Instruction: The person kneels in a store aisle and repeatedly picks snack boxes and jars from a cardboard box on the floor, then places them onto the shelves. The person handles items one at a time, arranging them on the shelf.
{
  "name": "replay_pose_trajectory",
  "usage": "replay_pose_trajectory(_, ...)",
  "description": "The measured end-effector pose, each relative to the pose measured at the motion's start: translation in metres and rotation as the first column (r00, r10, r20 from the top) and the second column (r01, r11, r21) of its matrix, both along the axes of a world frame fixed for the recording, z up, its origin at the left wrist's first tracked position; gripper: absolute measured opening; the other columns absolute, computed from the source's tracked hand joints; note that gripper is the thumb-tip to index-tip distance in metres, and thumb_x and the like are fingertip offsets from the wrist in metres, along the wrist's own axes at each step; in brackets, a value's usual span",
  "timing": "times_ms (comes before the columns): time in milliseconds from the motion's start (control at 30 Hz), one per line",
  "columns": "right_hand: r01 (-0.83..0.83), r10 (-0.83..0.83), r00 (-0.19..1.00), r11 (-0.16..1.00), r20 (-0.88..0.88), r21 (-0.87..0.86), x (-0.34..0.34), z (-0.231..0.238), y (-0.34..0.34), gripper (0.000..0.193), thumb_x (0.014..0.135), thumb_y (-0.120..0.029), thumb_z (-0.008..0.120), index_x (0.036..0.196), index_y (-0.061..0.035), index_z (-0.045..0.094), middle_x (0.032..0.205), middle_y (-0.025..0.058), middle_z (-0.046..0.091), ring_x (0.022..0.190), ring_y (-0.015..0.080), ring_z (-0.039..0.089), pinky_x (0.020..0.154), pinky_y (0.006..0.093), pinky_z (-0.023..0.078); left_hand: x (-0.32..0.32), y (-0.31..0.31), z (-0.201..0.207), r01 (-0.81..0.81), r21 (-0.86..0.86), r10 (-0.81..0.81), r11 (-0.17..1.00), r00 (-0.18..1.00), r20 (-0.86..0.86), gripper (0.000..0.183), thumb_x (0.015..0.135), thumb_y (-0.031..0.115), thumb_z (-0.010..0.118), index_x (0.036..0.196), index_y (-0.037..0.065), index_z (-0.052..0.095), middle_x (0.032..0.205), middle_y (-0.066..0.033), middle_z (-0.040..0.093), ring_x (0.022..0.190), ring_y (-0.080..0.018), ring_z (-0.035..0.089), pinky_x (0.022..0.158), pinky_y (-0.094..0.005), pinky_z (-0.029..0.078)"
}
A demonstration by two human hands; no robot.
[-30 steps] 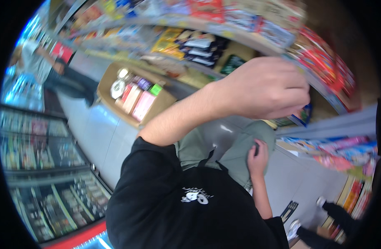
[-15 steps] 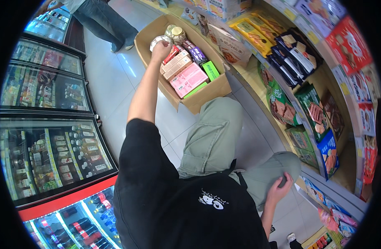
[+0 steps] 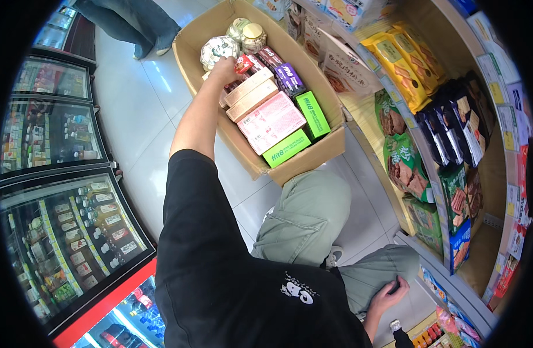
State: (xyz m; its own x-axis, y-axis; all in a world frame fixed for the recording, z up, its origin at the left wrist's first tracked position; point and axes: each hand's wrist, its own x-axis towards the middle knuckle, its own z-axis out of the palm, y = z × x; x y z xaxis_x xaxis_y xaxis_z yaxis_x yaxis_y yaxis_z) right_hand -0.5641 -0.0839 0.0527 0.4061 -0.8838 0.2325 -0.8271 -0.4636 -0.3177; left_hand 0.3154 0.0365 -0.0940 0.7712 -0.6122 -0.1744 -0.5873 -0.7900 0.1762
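A large cardboard box (image 3: 260, 168) stands on the floor ahead of me. Into its far left part reaches my left hand (image 3: 223, 72), fingers bent, between a jar with a whitish eight-sided lid (image 3: 219, 49) and a red packet (image 3: 243, 64). What the fingertips hold, if anything, is hidden. Nearer in the box lie tan cartons (image 3: 252, 93), a pink-and-white carton (image 3: 272, 123), green cartons (image 3: 314, 115) and a purple carton (image 3: 289, 79). Gold-lidded jars (image 3: 253, 36) stand at its far end. Loosely curled with fingers apart, my right hand (image 3: 388, 297) rests by my right knee, holding nothing.
Shelves (image 3: 420, 145) along the right carry yellow packs (image 3: 401, 64), dark packs (image 3: 455, 124) and green bags (image 3: 405, 165). Glass-doored drink coolers (image 3: 75, 232) line the left. Beyond the box, a person's jeans-clad legs (image 3: 133, 26) stand on the tiled floor.
My view has shifted, so the box looks larger and more of its near cartons show. My left hand has moved off the whitish lid toward the red packet. The right hand stays by the knee.
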Motion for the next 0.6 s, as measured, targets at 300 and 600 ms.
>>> replay_pose_trajectory(300,-0.032,0.032,0.996,0.999,-0.077,0.004,0.031,0.008,-0.004,0.023,0.094,-0.001,0.057,0.116,0.0059,0.062,0.114,0.0214,0.060,0.111,0.0400,0.058,0.104,0.0499,0.045,-0.032,-0.020,0.006,-0.064,0.079,0.058,0.995,0.995,0.077,0.067,0.083,0.026,0.087,0.135,-0.004,0.057,0.137,-0.0325,0.060,0.121,-0.0447,0.067,0.100,-0.0488,0.058)
replay_pose_trajectory(600,-0.043,0.043,0.997,0.999,-0.069,0.003,0.038,0.011,-0.006,0.021,0.094,-0.002,0.058,0.113,0.0055,0.063,0.113,0.0212,0.060,0.109,0.0395,0.058,0.102,0.0496,0.046,-0.031,-0.015,0.012,0.037,0.122,-0.037,0.992,0.999,-0.002,0.054,0.091,0.014,0.075,0.139,0.002,0.054,0.142,-0.0232,0.058,0.128,-0.0412,0.064,0.105,-0.0481,0.056)
